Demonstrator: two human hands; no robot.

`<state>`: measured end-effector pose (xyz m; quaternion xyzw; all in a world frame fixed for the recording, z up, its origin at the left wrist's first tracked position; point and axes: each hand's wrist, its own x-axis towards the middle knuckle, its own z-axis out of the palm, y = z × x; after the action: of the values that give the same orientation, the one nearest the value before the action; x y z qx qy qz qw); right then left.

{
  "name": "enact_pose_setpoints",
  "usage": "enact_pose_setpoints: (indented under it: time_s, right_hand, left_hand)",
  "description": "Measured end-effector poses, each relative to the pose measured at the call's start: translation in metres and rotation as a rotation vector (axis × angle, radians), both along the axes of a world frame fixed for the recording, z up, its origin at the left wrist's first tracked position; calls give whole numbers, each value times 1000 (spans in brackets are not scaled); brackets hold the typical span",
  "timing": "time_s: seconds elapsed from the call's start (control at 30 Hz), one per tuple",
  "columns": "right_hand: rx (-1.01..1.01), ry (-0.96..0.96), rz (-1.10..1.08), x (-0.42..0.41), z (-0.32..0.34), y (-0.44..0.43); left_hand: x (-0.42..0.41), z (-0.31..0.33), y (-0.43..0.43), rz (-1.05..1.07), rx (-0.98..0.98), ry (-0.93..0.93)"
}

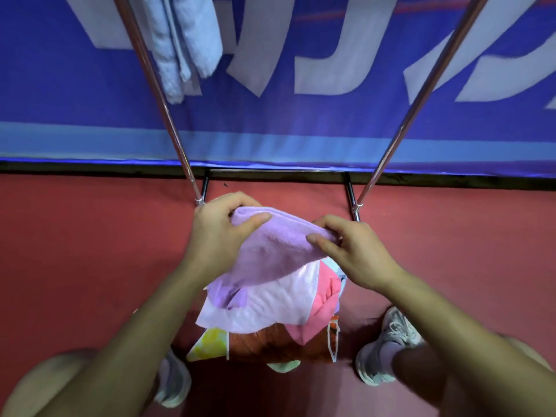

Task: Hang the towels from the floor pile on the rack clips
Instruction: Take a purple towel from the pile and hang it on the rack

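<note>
A lilac towel (pixel 270 251) is lifted above the floor pile, folded along its top edge. My left hand (pixel 219 230) pinches its left upper corner and my right hand (pixel 352 248) pinches the right end of the fold. Below it lies the pile (pixel 270 332): a pale pink towel, a bright pink one, an orange-brown one, a yellow one and a green edge. The rack's two metal poles (pixel 159 94) rise left and right. A light blue towel (pixel 183 46) hangs at the upper left; the clips are out of view.
The rack's base bar (pixel 276 170) and black feet sit on the red floor against a blue banner wall (pixel 301 130). My two shoes (pixel 388 350) stand either side of the pile, with my knees at the lower corners.
</note>
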<state>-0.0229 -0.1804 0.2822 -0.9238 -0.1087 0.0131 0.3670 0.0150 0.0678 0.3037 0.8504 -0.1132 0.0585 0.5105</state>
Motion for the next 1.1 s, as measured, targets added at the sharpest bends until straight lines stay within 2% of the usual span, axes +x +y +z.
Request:
enact_pose_setpoints:
  time_s: [0.2,0.4,0.67,0.77,0.93,1.03,1.1]
  right_hand:
    - [-12,-71,-28,6,93,-5]
    - [142,-239,-48,1,208,-3]
    - [297,-293,-164,-8,302,10]
    - [361,-282,-226,-9,317,16]
    - [590,-78,-338,-17,321,31]
    - [659,-63,-392,-22,318,35]
    - [635,-99,-411,-24,313,36]
  left_hand:
    - [3,94,-5,43,75,-195]
    - [-4,192,1,134,-18,-378]
    - [-11,265,7,218,-112,-409]
    - [-14,275,0,254,-142,-380]
    - [-21,275,-22,352,-267,-200]
    - [-28,271,-39,369,-392,-56]
    - [-32,267,-49,340,-444,18]
